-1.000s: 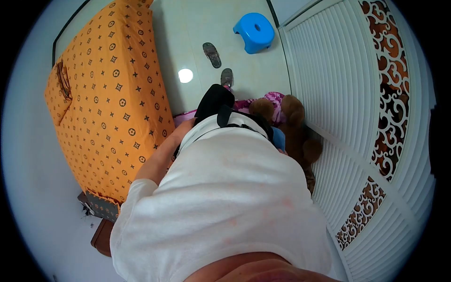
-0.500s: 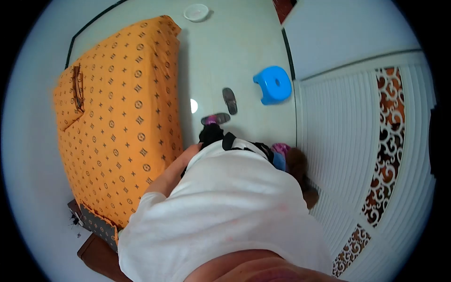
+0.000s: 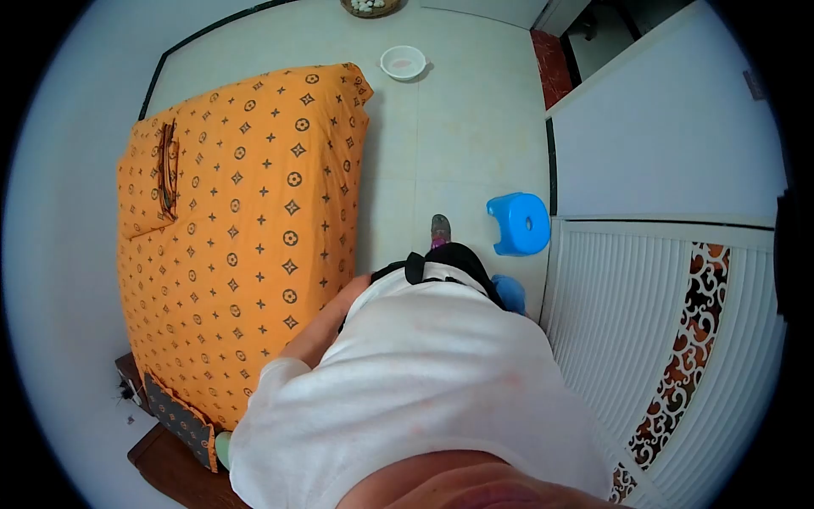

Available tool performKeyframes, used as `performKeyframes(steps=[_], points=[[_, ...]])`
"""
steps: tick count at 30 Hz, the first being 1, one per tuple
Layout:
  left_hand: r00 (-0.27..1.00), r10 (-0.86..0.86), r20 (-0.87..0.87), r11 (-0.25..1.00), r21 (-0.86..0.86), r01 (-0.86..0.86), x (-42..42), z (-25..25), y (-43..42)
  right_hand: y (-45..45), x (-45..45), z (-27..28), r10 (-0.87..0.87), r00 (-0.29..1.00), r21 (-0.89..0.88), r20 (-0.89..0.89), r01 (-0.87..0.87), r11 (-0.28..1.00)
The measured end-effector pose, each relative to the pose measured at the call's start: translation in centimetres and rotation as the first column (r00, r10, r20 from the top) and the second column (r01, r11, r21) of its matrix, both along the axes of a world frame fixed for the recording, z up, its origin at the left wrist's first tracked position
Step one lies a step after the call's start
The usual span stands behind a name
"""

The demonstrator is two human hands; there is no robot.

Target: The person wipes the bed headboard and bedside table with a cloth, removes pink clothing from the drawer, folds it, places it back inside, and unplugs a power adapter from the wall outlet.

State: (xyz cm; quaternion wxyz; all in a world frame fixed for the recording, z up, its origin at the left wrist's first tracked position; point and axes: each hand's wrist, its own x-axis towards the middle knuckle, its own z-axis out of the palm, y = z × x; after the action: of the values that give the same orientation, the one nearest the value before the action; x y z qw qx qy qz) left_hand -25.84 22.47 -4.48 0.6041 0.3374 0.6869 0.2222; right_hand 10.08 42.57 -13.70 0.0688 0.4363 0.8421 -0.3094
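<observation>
Seeing our left hand (image 3: 359, 284) by black clothing (image 3: 468, 258), our right hand hidden, how open either is or what it grips we cannot tell, blue item (image 3: 510, 293) at our right.

From my remote place I can read no word, number or brand. The orange bedspread (image 3: 222, 254) carries, out to its edges, only printed signs: small crosses, four-pointed stars and ringed flowers. On the dark grey cloth (image 3: 176, 419) at its near end, the marks are too small.
</observation>
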Motion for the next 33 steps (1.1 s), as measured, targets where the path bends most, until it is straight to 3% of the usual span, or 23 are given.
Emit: performKeyframes(steps=[3, 5, 7, 11, 16, 18, 20, 21, 24, 26, 27, 29, 31, 33], points=[[0.992, 0.108, 0.059, 0.994, 0.024, -0.110, -0.8, -1.3, 1.7, 4.5, 11.4, -22.0, 0.199, 0.979, 0.190, -0.040, -0.188, 0.964], [0.977, 0.215, 0.000, 0.977, -0.003, -0.215, -1.2, -1.4, 2.8, 7.6, 13.1, -25.8, 0.176, 0.984, -0.067, -0.035, -0.178, 0.982], [0.977, 0.210, -0.027, 0.978, -0.002, -0.211, -1.9, -1.3, 4.7, 10.0, 10.3, -22.1, 0.084, 0.996, -0.251, -0.035, -0.090, 0.964], [0.980, 0.180, -0.085, 0.983, -0.020, -0.183, -3.0, -1.3, 9.6, 13.0, -0.2, -1.4, -0.361, 0.931, -0.586, -0.055, 0.262, 0.766], [0.981, 0.154, -0.119, 0.985, -0.062, -0.162, -3.1, -1.6, 17.6, 22.0, -8.6, 12.2, -0.524, 0.844, -0.592, -0.112, 0.367, 0.718], [0.979, 0.158, -0.132, 0.982, -0.084, -0.169, -3.2, -1.4, 19.6, 26.1, -10.8, 11.9, -0.570, 0.806, -0.632, -0.157, 0.362, 0.685], [0.975, 0.176, -0.138, 0.975, -0.111, -0.192, -3.1, -1.5, 20.8, 30.3, -12.2, 10.0, -0.702, 0.688, -0.850, -0.186, 0.246, 0.466], [0.971, 0.188, -0.146, 0.971, -0.122, -0.207, -3.1, -1.6, 21.2, 32.4, -14.1, 10.4, -0.689, 0.702, -0.847, -0.179, 0.246, 0.471], [0.959, 0.194, -0.208, 0.964, -0.142, -0.226, -3.3, -2.1, 21.9, 37.6, -21.0, 12.5, -0.655, 0.682, -0.821, -0.327, 0.139, 0.554], [0.936, 0.294, -0.194, 0.941, -0.114, -0.320, -3.8, -2.4, 22.3, 40.5, -25.9, 14.1, -0.480, 0.763, -0.689, -0.433, 0.062, 0.722], [0.910, 0.373, -0.181, 0.916, -0.088, -0.392, -4.3, -2.2, 23.0, 42.0, -28.0, 13.9, -0.467, 0.771, -0.686, -0.434, 0.053, 0.725], [0.907, 0.367, -0.205, 0.911, -0.115, -0.395, -6.1, -1.8, 24.4, 44.7, -32.6, 13.7, -0.421, 0.749, -0.660, -0.511, -0.029, 0.751], [0.864, 0.499, -0.070, 0.865, -0.031, -0.501, -8.3, -1.9, 25.9, 47.2, -37.1, 14.2, -0.360, 0.760, -0.585, -0.540, -0.032, 0.810], [0.880, 0.458, -0.124, 0.884, -0.038, -0.466, -11.6, -0.9, 28.4, 49.4, -41.4, 14.8, -0.315, 0.771, -0.510, -0.554, -0.015, 0.860]])
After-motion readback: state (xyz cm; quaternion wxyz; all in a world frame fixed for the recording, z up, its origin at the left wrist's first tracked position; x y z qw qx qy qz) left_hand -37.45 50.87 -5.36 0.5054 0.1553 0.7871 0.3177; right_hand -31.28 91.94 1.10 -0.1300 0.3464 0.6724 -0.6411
